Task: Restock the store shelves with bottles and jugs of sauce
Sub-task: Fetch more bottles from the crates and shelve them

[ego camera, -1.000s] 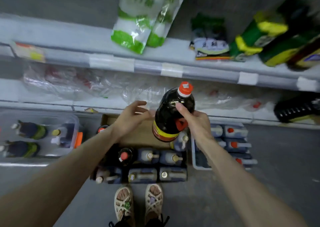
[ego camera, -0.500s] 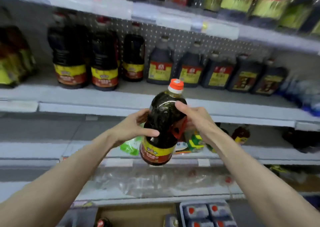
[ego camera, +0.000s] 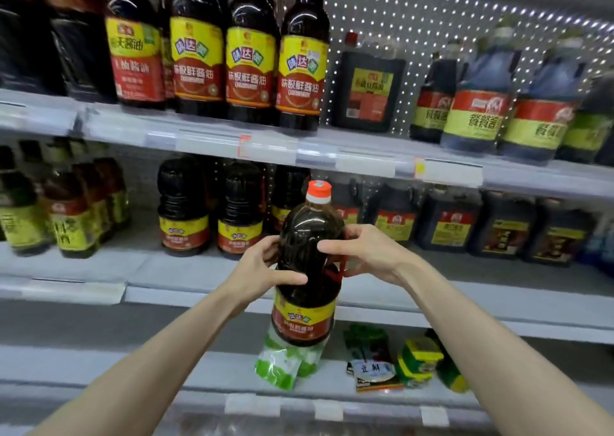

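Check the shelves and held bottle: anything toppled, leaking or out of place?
Green-and-white plastic pouches on the lower shelf lie toppled flat, and green-and-yellow packs beside them lie askew. The dark orange-capped sauce bottle in the left hand and right hand looks intact.

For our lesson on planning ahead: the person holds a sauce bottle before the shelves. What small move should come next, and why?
Probably ease the bottle forward onto the middle shelf beside the matching bottles: left hand and right hand both grip it upright, and its yellow-red label matches theirs.
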Motion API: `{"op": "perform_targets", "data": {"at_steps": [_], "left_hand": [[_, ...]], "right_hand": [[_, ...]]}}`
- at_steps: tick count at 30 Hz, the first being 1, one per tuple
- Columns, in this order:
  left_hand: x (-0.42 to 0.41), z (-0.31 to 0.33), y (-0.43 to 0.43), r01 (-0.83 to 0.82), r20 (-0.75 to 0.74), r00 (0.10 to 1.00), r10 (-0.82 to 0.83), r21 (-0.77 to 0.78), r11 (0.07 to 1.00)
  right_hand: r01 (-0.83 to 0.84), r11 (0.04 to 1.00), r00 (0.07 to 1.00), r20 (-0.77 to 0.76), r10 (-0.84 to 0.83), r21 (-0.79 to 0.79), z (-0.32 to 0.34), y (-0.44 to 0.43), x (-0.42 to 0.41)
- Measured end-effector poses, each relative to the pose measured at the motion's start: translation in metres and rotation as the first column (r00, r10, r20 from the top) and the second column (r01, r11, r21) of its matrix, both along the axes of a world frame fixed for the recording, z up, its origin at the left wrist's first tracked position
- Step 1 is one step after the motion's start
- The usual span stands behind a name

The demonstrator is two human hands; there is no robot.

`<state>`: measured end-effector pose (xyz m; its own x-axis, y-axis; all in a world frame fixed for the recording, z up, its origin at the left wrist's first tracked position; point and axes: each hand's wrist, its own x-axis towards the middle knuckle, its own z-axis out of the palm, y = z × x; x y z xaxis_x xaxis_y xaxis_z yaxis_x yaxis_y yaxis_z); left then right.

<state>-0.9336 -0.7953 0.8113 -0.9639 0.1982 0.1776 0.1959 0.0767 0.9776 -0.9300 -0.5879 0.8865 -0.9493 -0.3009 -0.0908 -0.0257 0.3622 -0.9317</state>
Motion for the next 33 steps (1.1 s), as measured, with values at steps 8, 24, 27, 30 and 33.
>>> {"op": "perform_targets", "data": {"at_steps": [8,24,27,30,33], "left_hand": [[-0.066,-0.014,-0.011,-0.120,0.031,0.992,0.119,0.036,0.992],[-0.144,-0.028,-0.012,-0.146,0.046,0.988,0.145,0.010,0.989],[-0.141,-0.037,-0.010,-0.140,0.058,0.989,0.135,0.080,0.987],[-0.135,-0.042,-0.005,-0.182,0.071,0.982,0.174,0.130,0.975],[-0.131,-0.046,-0.004,-0.185,0.056,0.982,0.179,0.146,0.972]], "right_hand": [[-0.017,0.981,0.994,0.100,0.037,-0.192,-0.018,-0.020,-0.078],[0.042,0.979,0.999,0.027,-0.037,-0.200,-0.036,-0.029,-0.153],[0.096,0.966,0.995,0.006,-0.097,-0.240,-0.046,-0.029,-0.153],[0.153,0.935,0.986,-0.017,-0.168,-0.320,-0.064,-0.027,-0.145],[0.205,0.928,0.973,-0.036,-0.227,-0.312,-0.090,-0.027,-0.136]]}}
